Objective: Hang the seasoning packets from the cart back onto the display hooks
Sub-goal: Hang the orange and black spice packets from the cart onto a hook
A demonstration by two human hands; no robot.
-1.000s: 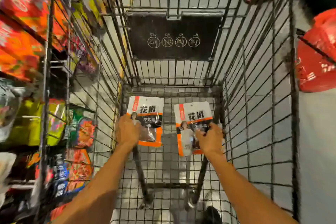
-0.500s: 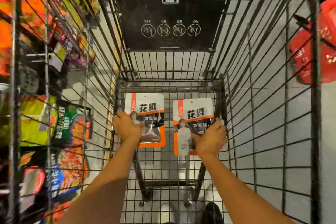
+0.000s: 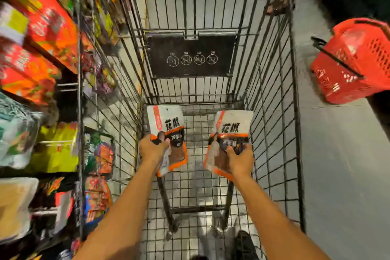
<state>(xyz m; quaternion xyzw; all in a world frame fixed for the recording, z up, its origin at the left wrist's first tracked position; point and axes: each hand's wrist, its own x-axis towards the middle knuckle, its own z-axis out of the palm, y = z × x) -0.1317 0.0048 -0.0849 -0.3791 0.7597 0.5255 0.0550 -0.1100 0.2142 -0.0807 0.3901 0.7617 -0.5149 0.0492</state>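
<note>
Whereas lying flat on cart [image 3: 295, 112] floor half second ago, left packet [image 3: 168, 124] is now gripped and lifted by left hand [image 3: 153, 150], right packet [image 3: 232, 126] by right hand [image 3: 240, 158]; both are held tilted inside cart.

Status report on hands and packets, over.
Left hand grips left packet; right hand grips right packet. Both packets inside the cart, not yet hung. Wire walls close on both sides.
</note>
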